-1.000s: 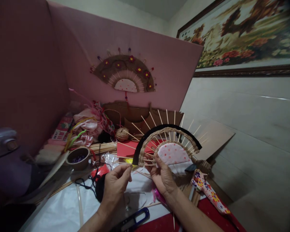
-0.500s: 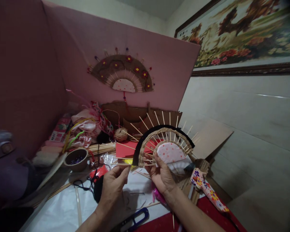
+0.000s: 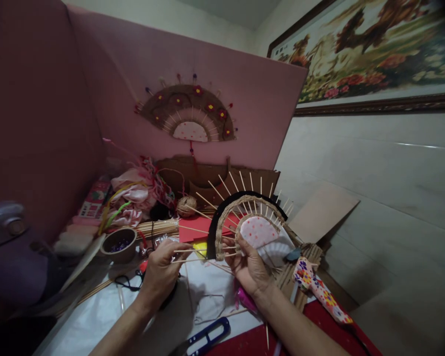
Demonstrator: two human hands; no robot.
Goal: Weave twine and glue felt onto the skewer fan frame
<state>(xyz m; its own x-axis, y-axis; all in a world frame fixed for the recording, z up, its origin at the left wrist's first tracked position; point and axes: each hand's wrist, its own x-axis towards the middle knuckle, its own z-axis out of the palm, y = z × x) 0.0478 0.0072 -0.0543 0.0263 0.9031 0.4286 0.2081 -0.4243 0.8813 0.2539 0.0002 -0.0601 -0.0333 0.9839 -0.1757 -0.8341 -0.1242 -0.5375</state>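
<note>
A fan-shaped craft piece (image 3: 258,231) of thin sticks, with a black band (image 3: 217,220), a braided tan band and a white half-round centre with red dots, is held upright over the table. My right hand (image 3: 250,269) pinches it at the lower edge of the centre, thumb in front. Near the lowest sticks on the left is my left hand (image 3: 163,272), its fingers bent around the stick ends. Whether its fingertips grip a stick or a thread is too small to tell. Black yarn lies partly hidden behind that hand.
A finished fan (image 3: 185,111) hangs on the pink board. Blue-handled snips (image 3: 209,336) lie in front on the white sheet. At right is a flower-patterned glue gun (image 3: 321,291). A bowl of beads (image 3: 118,244), yarn and a twine ball (image 3: 186,206) stand left.
My left hand has moved left and slightly up, from the black band's end to the stick ends. The fan has turned slightly in my right hand, which keeps its hold.
</note>
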